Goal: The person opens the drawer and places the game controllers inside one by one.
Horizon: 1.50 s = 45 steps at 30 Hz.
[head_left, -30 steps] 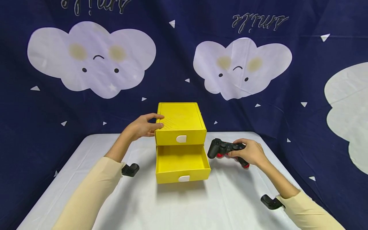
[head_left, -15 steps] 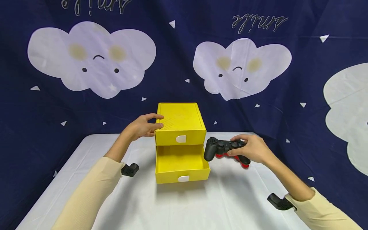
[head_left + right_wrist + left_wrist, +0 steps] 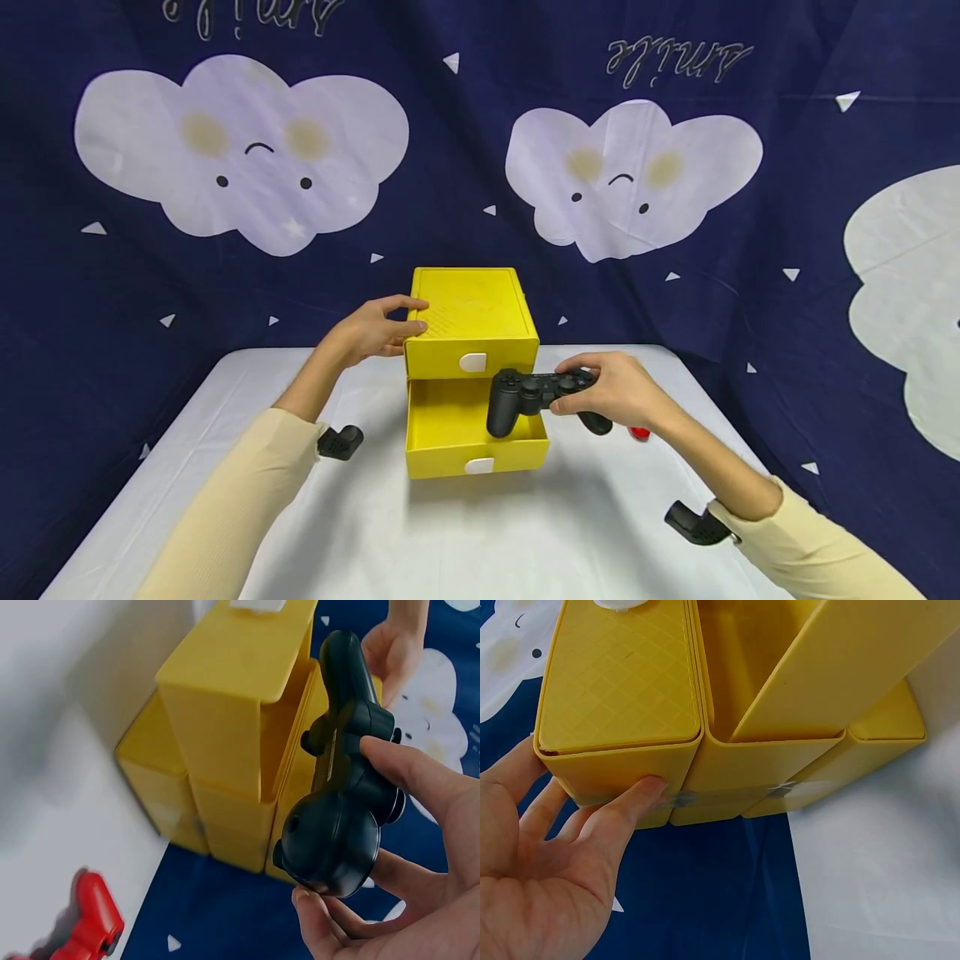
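Note:
A yellow drawer cabinet [image 3: 468, 304] stands on the table with its middle drawer [image 3: 477, 458] pulled out. My left hand [image 3: 371, 333] rests at the cabinet's upper left edge, some fingers over the top and others against the side wall [image 3: 622, 776]. In my right hand [image 3: 618, 387] is a black game controller [image 3: 528, 393], pinched by its right half between thumb and fingers. Its left grip overlaps the open drawer in the head view. The right wrist view shows the controller [image 3: 330, 840] from its end, with the thumb and fingers on opposite sides.
A red game controller [image 3: 97, 915] lies on the white table to the right; the right hand mostly hides it in the head view. The cabinet's top and bottom drawers are closed. Behind the table hangs a dark blue cloth [image 3: 457, 167] with clouds.
My right hand has carried the black controller leftward, from beside the cabinet to the open drawer's right part. The left hand and the cabinet stay where they were.

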Motion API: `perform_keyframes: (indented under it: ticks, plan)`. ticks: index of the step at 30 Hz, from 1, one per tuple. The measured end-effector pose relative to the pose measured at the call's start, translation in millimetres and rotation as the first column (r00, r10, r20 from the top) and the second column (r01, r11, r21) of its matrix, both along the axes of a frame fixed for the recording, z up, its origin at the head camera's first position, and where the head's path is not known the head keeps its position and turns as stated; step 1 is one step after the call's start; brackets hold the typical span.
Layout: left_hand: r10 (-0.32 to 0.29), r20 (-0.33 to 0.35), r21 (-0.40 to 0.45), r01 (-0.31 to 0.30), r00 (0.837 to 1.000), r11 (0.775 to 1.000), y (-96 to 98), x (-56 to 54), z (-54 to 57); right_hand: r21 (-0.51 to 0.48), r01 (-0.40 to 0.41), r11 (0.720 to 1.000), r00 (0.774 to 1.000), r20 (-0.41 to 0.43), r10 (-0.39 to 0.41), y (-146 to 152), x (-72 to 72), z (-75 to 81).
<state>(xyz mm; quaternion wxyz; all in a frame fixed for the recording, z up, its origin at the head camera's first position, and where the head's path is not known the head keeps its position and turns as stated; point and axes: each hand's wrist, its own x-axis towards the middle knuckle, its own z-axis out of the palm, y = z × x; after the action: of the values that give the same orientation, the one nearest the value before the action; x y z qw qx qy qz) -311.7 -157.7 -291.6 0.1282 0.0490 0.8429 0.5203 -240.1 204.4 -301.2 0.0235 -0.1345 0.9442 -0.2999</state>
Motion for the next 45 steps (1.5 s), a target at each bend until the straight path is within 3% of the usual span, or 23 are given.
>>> perform_keyframes:
  ticks: [4,15,24,45]
  plan:
    - [-0.007,-0.008,-0.004,0.007,1.000,1.000,1.0,-0.2,0.6,-0.030,-0.010,0.999,1.000,0.027,0.011,-14.1,-0.4,-1.5]
    - [-0.004,-0.015,-0.020,0.004,1.000,1.000,0.2,-0.3,1.9,-0.064,-0.069,0.996,0.998,-0.002,0.070,-49.3,-6.2,-14.0]
    - [-0.006,-0.017,-0.011,0.005,1.000,1.000,-1.0,-0.1,1.5,-0.041,-0.101,0.994,0.995,-0.029,0.100,-67.8,-14.7,-24.2]
    - [0.007,-0.008,-0.001,-0.007,1.000,1.000,-0.9,-1.7,-0.5,0.018,-0.055,0.998,0.976,-0.210,0.057,-89.1,-17.6,-54.8]
